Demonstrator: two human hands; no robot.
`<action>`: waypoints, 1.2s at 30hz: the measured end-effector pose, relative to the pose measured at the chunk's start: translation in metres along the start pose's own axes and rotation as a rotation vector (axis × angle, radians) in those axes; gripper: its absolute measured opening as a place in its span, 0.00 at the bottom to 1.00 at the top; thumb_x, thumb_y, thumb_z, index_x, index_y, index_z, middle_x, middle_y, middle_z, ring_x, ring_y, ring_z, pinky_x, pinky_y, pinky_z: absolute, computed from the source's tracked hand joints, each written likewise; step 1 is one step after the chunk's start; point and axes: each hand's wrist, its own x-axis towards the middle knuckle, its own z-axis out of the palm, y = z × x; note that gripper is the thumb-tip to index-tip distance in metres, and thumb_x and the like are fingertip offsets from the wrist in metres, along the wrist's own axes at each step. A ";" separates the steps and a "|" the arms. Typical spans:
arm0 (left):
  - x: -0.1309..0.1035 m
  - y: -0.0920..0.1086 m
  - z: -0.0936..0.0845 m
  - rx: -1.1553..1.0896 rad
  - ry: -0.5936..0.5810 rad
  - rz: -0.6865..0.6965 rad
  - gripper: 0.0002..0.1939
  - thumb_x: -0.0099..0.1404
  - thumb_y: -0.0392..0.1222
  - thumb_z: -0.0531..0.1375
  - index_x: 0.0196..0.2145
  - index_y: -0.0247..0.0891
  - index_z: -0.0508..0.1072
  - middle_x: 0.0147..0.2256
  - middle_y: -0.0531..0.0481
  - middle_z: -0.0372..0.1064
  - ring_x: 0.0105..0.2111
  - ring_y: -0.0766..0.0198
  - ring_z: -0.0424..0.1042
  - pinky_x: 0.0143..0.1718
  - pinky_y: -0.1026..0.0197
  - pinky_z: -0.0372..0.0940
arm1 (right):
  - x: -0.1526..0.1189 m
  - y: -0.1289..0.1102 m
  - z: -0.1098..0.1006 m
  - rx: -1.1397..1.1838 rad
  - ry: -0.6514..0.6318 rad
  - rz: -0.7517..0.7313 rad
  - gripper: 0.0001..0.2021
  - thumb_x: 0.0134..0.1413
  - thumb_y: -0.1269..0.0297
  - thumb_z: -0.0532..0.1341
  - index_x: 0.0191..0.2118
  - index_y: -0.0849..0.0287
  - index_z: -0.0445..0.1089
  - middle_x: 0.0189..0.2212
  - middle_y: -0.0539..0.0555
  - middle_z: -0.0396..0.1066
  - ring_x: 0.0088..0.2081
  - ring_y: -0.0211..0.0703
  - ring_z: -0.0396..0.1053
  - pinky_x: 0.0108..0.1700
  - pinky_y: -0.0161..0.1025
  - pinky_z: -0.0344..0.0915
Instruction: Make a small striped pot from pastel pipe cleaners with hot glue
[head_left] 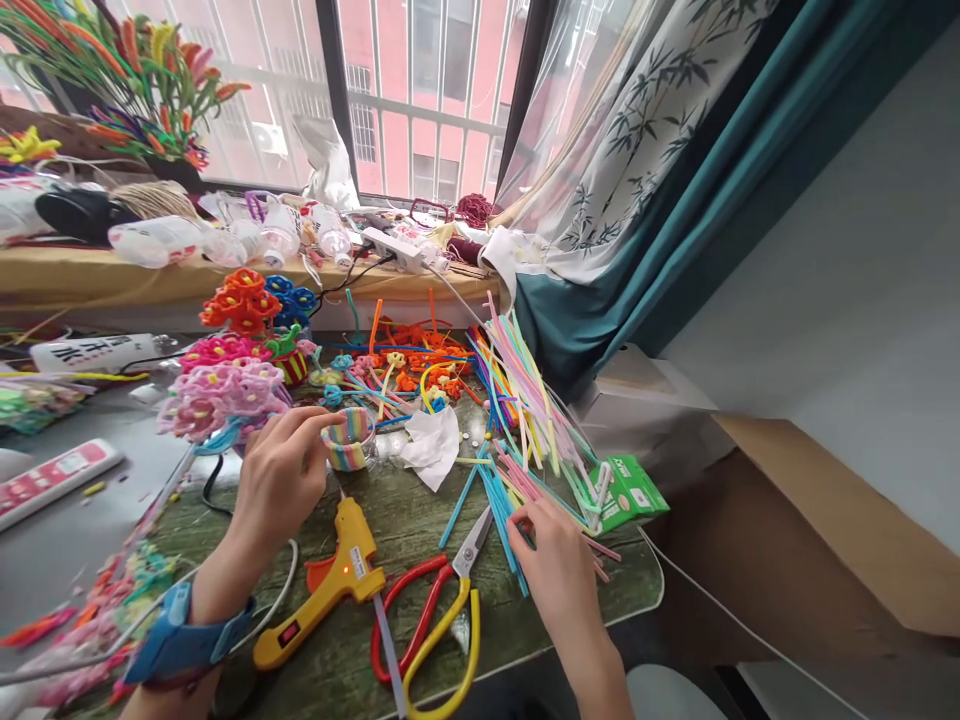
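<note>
Pastel-striped ring (349, 440) stands upright just left of centre, left hand (279, 475) at its rim, index finger extended, probably to steady it; thumb's hold hidden, can't tell if pinched. Right hand (553, 548), right of lower centre, reaches over blue stems (500, 510) and pink stems (525, 478); thumb and index curved, slightly apart, any stem between them unclear. Glue gun (350, 560), lower centre, lies nozzle towards ring, light lit: likely kept hot and handy. Scissors (471, 548) alongside, handles nearest the wearer, presumably for quick pickup.
</note>
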 end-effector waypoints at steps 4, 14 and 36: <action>0.001 0.014 -0.003 -0.066 0.064 -0.005 0.12 0.64 0.36 0.53 0.38 0.45 0.76 0.40 0.47 0.72 0.43 0.52 0.70 0.48 0.52 0.60 | 0.000 -0.003 -0.003 0.009 0.020 0.044 0.08 0.55 0.73 0.57 0.27 0.55 0.65 0.27 0.55 0.71 0.28 0.49 0.70 0.30 0.41 0.60; -0.006 0.070 -0.009 -0.774 -0.337 -0.268 0.16 0.61 0.46 0.62 0.45 0.40 0.75 0.34 0.49 0.73 0.24 0.67 0.64 0.26 0.64 0.61 | 0.020 -0.057 -0.033 0.856 -0.211 0.215 0.11 0.61 0.53 0.58 0.37 0.56 0.67 0.21 0.47 0.66 0.22 0.39 0.67 0.25 0.34 0.65; 0.002 0.045 0.014 -1.652 0.077 -0.892 0.19 0.43 0.53 0.74 0.26 0.35 0.80 0.17 0.58 0.62 0.17 0.78 0.55 0.19 0.73 0.53 | 0.103 -0.139 0.065 1.886 -0.424 0.575 0.20 0.24 0.52 0.78 0.24 0.61 0.78 0.15 0.47 0.72 0.16 0.28 0.66 0.19 0.24 0.62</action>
